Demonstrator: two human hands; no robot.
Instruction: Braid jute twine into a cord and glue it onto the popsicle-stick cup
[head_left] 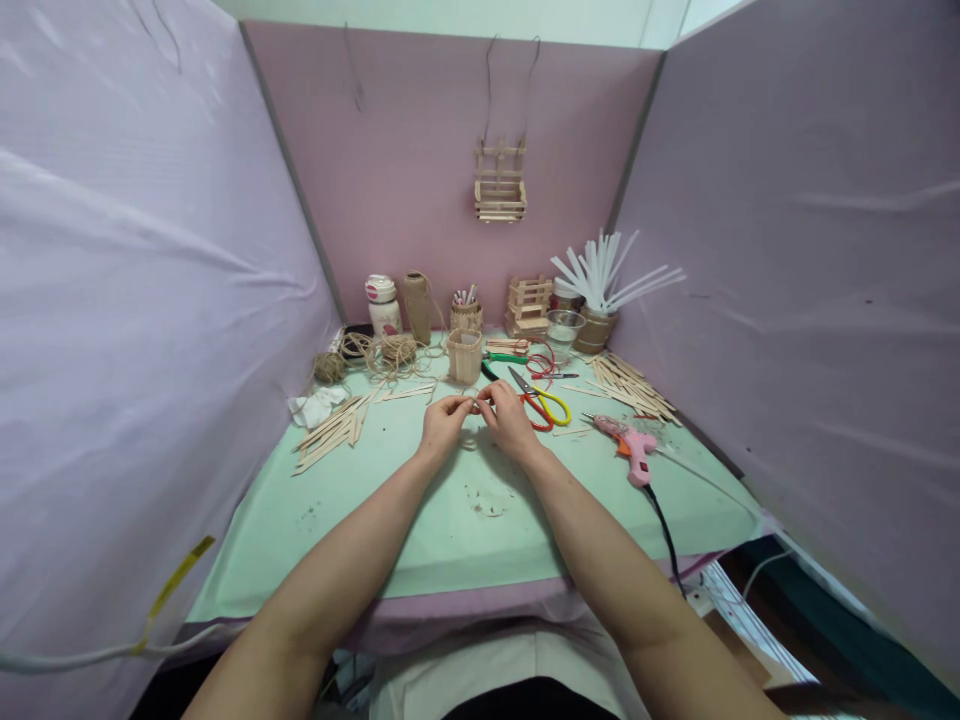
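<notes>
In the head view, the left hand (444, 425) and right hand (508, 412) are just in front of the stick cup (465, 362). Each hand pinches one small thin piece (475, 403), too tiny to see well. The scissors (554, 403) lie to the cup's right, nearer. The pink glue gun (637, 450) is farther right. Tangled string (397, 350) lies left of the cup.

Soft, diffuse light puts faint glare on plastic sheeting (135, 260).
</notes>
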